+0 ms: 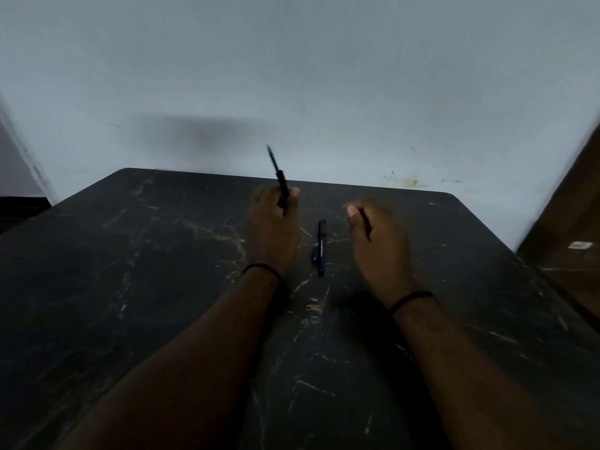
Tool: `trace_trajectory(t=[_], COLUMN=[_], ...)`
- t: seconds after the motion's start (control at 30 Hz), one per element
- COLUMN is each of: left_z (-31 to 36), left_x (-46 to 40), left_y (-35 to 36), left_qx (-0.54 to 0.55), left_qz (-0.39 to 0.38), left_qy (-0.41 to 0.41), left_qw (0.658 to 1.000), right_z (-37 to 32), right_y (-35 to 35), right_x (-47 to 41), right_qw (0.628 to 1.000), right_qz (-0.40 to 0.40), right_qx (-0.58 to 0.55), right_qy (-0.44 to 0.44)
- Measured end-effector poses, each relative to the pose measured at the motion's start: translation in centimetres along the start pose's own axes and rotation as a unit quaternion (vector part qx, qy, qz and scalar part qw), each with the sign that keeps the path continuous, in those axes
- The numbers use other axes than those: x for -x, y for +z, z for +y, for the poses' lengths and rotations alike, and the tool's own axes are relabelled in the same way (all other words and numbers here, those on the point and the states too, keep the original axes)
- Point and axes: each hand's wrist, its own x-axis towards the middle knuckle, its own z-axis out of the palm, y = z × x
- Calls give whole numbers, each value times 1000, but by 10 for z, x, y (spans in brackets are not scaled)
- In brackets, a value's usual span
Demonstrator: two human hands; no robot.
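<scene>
Fingers, left: the fingers (259,198) of the left hand (274,222) are curled and clamped round the lower barrel of the held pen (281,181), with one fingertip pressed against its right side.
Fingers, right: the fingers (351,211) of the right hand (378,241) are curled inward above the table (130,287). A thin dark piece (367,225) shows in the fold and looks pinched there, but it is too slim and dim to identify.
Held pen: slim, with a black barrel and a narrower bluish front section, blurred. It stands nearly upright, leaning slightly left, and its thin end rises past the table's far edge against the wall (292,76).
Second pen: the second pen (320,246) is blue-black, with pale lettering along the barrel and a blue patch on its left side. It lies flat on the table, pointing lengthwise away from the person.
Position: the second pen lies between the two hands, near both and touching neither. The held pen's lower end is hidden inside the left grip.
Table: black stone-look top veined in pale gold, rounded at the far corners, set against the wall.
Wrists: a thin black band circles the left wrist (263,267) and the right wrist (410,298).
Surroundings: a pale grey-blue wall carrying a soft shadow, and a brown wooden panel (571,222) at the right edge.
</scene>
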Motion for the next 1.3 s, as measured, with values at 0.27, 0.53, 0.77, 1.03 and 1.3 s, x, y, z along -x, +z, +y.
trace_trajectory(t=[0.27,0.53,0.77,1.03,1.3], left_z=[-17,-14,-13,-8,-3], left_x=[-12,-7,-4,-3,-2], left_y=[-5,-2,-1,-4,-7], left_qx=[-13,-32,-48,-56,-59], left_qz=[61,21,19,12,-11], left_qy=[-52,-10,-9,-13,-10], left_qw=[997,999,999,998,998], right_z=[-3,-15,-19,-21,-29], right_y=[12,16,16,26,22], right_x=[6,2,3,9,14], right_qw=[976,938,927,941,984], right_qz=[-158,-224,-253,-280,-177], right_qx=[150,263,274,185,-10], right_qy=[-29,-23,-42,-49,7])
